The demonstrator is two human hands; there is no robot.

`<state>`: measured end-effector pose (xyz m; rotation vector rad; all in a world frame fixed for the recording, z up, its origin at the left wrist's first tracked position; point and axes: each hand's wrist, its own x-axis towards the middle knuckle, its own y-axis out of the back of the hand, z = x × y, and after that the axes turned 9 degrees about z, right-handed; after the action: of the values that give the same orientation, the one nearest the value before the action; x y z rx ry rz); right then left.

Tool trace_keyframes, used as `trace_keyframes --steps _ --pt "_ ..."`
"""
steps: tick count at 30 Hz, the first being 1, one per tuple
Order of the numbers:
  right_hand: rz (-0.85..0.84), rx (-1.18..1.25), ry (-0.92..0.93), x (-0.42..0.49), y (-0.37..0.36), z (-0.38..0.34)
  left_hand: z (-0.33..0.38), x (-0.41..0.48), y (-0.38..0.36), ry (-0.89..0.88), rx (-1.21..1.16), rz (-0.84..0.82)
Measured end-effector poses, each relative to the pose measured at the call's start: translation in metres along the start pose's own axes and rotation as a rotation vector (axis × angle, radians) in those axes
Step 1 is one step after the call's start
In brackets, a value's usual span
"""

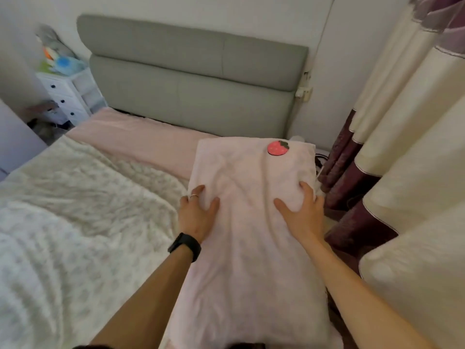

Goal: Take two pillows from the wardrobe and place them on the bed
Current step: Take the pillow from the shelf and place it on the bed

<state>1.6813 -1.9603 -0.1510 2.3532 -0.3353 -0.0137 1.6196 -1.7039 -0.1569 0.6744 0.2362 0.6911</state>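
A pale pink pillow [249, 238] with a red strawberry patch near its far end is held lengthwise over the right side of the bed [141, 144]. My left hand [197, 214] grips its left edge, thumb on top, with a ring on one finger and a black watch at the wrist. My right hand [302, 210] grips the right edge in the same way. The pillow's far end points toward the grey padded headboard [191, 79]. Only this one pillow is in view; the wardrobe is out of sight.
A rumpled white patterned blanket [75, 217] covers the bed's left and near part over a pink sheet. Cream and purple curtains [402, 152] hang close on the right. A white drawer unit [66, 94] with clutter on top stands at the far left.
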Motion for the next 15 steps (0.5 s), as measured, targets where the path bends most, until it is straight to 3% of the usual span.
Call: trace_keyframes --steps 15 --pt "-0.221 -0.001 0.122 0.258 -0.144 -0.055 0.045 0.208 -0.105 0.220 -0.038 0.120"
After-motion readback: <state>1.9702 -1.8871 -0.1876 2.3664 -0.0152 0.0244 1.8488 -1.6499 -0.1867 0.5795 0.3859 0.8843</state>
